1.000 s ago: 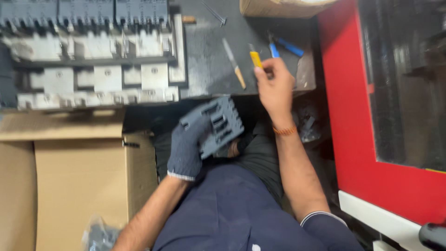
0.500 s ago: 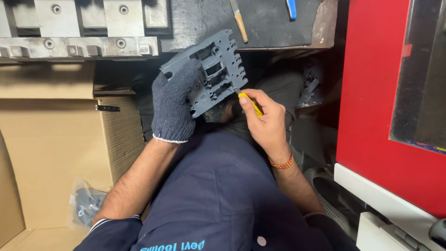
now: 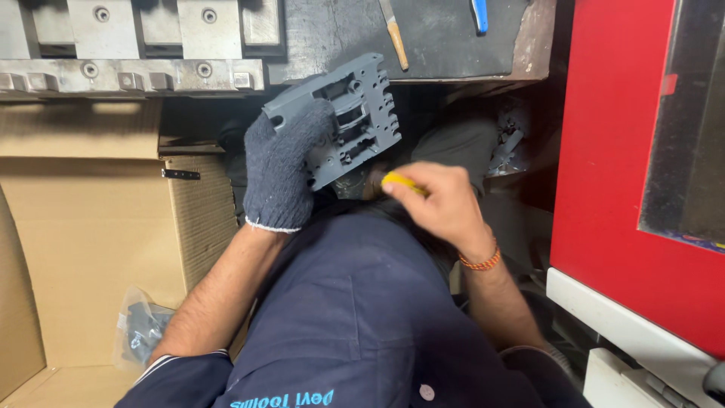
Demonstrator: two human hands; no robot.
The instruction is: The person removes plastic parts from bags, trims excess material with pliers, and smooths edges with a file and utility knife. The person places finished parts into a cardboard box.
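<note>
Gloved left hand grips grey plastic part, fingers wrapped on its left edge, held below bench edge. Right hand, fingers pinching yellow-handled tool, just beside part's lower corner. Cardboard box at left.

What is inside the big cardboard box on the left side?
Inside the cardboard box, a clear plastic bag with dark grey parts lies near the bottom corner. The rest of the visible inside is bare cardboard. The person's left arm and sleeve cover part of the box.
</note>
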